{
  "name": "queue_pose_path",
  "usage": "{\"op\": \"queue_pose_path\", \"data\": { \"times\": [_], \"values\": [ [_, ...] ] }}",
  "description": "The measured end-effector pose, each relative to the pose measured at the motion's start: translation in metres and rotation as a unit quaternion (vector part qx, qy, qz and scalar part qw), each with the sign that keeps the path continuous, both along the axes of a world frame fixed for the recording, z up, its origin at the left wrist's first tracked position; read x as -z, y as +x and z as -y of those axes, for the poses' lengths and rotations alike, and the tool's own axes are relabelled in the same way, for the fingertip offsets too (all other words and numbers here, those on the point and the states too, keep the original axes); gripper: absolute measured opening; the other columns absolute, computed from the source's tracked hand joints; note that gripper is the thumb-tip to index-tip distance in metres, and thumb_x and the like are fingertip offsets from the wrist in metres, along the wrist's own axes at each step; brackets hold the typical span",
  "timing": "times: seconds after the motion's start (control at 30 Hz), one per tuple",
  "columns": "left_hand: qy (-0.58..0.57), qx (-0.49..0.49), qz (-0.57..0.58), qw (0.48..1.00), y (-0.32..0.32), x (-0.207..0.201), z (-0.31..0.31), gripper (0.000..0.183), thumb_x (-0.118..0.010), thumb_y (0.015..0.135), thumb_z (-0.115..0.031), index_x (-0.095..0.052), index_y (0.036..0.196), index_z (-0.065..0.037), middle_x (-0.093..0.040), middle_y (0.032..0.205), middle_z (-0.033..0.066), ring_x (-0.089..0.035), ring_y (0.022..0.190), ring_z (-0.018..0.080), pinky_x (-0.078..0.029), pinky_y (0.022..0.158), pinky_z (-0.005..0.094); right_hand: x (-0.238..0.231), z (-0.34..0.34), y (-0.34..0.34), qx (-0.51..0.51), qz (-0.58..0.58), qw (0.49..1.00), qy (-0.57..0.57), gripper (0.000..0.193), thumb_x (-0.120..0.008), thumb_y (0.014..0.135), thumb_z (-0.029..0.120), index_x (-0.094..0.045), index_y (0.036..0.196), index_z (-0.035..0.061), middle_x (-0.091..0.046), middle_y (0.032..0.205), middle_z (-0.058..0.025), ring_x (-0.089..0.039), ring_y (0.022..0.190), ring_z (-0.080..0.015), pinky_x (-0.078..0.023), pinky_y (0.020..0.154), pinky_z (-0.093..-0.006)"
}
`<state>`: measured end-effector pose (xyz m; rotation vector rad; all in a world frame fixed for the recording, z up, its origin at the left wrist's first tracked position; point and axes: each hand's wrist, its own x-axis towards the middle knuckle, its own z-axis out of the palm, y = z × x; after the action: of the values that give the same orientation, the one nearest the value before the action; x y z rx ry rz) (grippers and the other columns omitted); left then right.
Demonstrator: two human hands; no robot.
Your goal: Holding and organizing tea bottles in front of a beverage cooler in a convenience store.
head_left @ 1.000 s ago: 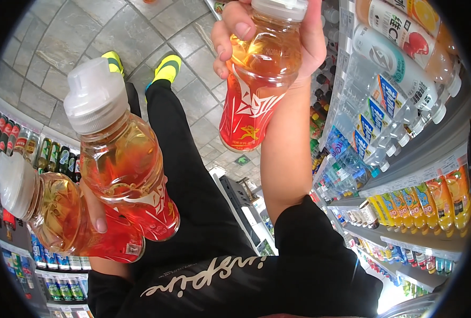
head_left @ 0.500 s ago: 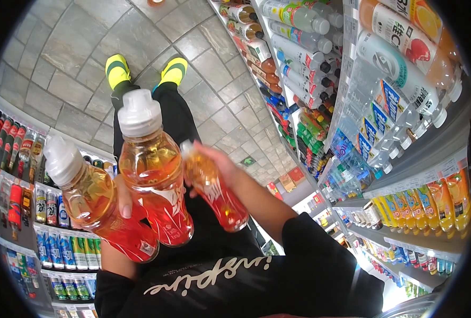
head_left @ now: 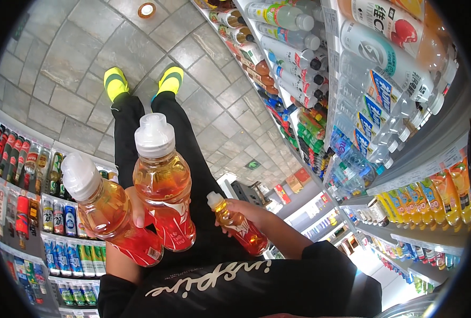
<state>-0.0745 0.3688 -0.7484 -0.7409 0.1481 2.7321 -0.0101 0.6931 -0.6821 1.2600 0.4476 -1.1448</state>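
Observation:
My left hand (head_left: 137, 208) is closed around two clear plastic drink bottles with white caps, red labels and amber liquid. One, the outer bottle (head_left: 106, 208), leans to the left. The other, the middle bottle (head_left: 164, 177), stands nearly upright against it, its lower part in front of my trousers. Much of this hand is hidden behind the two. In my right hand (head_left: 248, 210) is a third bottle (head_left: 246, 230) of the same kind, its cap tilted up to the left. A gap separates it from the left pair. Palm and some fingers there are hidden.
Shelves of bottled drinks (head_left: 389, 95) line the right side, with orange juice bottles (head_left: 431, 199) lower down. Shelves of cans (head_left: 71, 257) and bottles curve along the left. Grey floor tiles (head_left: 87, 47) lie under my yellow shoes (head_left: 116, 84). A round object (head_left: 147, 10) is on the floor.
My right hand has moved right and closer to my body with its bottle, widening the gap to the pair. The left hand's two bottles have shifted slightly down and right in view.

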Motion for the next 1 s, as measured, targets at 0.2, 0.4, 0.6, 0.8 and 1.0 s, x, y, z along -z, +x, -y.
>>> {"op": "queue_pose_path", "data": {
  "times": [0.2, 0.4, 0.6, 0.8, 1.0],
  "values": [
    [-0.002, -0.009, -0.006, 1.000, -0.002, 0.008, -0.007, 0.063, -0.084, 0.074, -0.061, -0.056, 0.099, -0.011, -0.055, 0.129, 0.0228, -0.059, 0.114, 0.0380, -0.053, 0.096, 0.0552, 0.019, -0.029, -0.022, -0.065, -0.084, 0.993, -0.043, 0.061, -0.082, 0.085, 0.022, -0.053, 0.134, -0.0010, -0.069, 0.110, -0.0137, -0.072, 0.091, -0.0239, -0.060, 0.082, -0.0368],
    [-0.005, -0.016, -0.011, 1.000, -0.003, 0.009, -0.020, 0.063, -0.084, 0.074, -0.061, -0.056, 0.098, -0.011, -0.055, 0.129, 0.0228, -0.059, 0.114, 0.0381, -0.053, 0.097, 0.0555, 0.083, -0.017, -0.152, -0.093, -0.444, 0.853, 0.259, 0.044, -0.083, 0.086, 0.019, -0.063, 0.122, 0.0038, -0.071, 0.105, -0.0049, -0.070, 0.091, -0.0143, -0.057, 0.083, -0.0300],
    [0.022, -0.044, -0.023, 0.999, -0.029, 0.030, -0.040, 0.062, -0.084, 0.074, -0.061, -0.056, 0.097, -0.010, -0.055, 0.130, 0.0229, -0.059, 0.115, 0.0382, -0.053, 0.097, 0.0558, 0.116, 0.027, -0.257, -0.124, -0.724, 0.600, 0.318, 0.049, -0.088, 0.079, 0.009, -0.061, 0.118, -0.0028, -0.070, 0.110, -0.0097, -0.070, 0.099, -0.0161, -0.057, 0.089, -0.0310],
    [0.055, -0.065, -0.028, 0.996, -0.075, 0.059, -0.063, 0.062, -0.084, 0.074, -0.061, -0.056, 0.096, -0.010, -0.055, 0.130, 0.0230, -0.059, 0.115, 0.0383, -0.053, 0.097, 0.0561, 0.158, 0.083, -0.271, 0.077, -0.777, 0.495, 0.381, 0.043, -0.087, 0.082, 0.008, -0.064, 0.118, 0.0000, -0.071, 0.107, -0.0083, -0.068, 0.093, -0.0143, -0.054, 0.083, -0.0283],
    [0.097, -0.074, -0.104, 0.987, -0.103, 0.145, -0.055, 0.065, -0.083, 0.076, -0.055, -0.058, 0.114, -0.007, -0.049, 0.136, 0.0284, -0.054, 0.123, 0.0464, -0.049, 0.100, 0.0672, 0.211, 0.102, -0.267, 0.228, -0.695, 0.518, 0.443, 0.067, -0.082, 0.084, 0.000, -0.043, 0.137, -0.0035, -0.061, 0.125, -0.0133, -0.063, 0.113, -0.0174, -0.055, 0.097, -0.0334]
  ]
}}
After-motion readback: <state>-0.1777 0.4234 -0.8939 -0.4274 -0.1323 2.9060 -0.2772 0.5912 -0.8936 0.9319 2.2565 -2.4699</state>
